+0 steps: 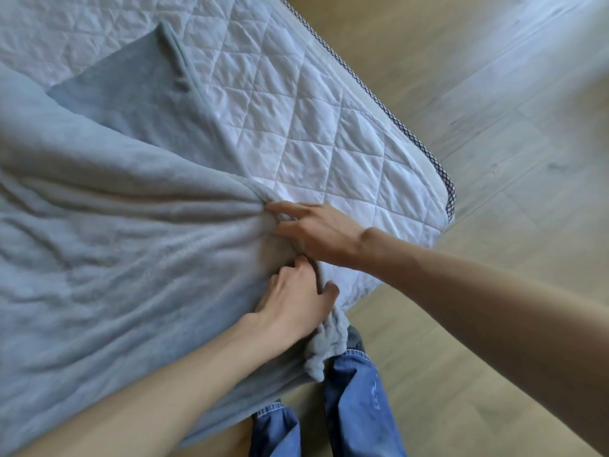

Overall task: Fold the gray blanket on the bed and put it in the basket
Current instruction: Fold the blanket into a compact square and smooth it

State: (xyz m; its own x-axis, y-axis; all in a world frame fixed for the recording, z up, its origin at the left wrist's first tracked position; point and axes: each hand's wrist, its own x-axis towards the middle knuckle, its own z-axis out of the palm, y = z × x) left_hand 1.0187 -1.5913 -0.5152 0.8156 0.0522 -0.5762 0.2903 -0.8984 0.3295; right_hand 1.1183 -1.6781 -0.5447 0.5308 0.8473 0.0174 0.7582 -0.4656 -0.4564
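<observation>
The gray blanket (pixel 115 225) lies rumpled over the left part of the bed (pixel 296 127), with one corner folded back at the upper left. Its near edge is gathered into creases near the bed's front corner, and a bunch of it hangs over the edge by my legs. My right hand (pixel 316 232) pinches the gathered edge of the blanket from the right, fingers pressed into the fabric. My left hand (pixel 293 301) grips the same edge just below it, fingers curled into the cloth. No basket is in view.
A white quilted mattress cover (pixel 329 143) is bare on the right part of the bed, edged with a dark checked trim (pixel 412 133). Light wooden floor (pixel 494 94) runs to the right and in front. My legs in blue jeans (pixel 356 407) stand against the bed's corner.
</observation>
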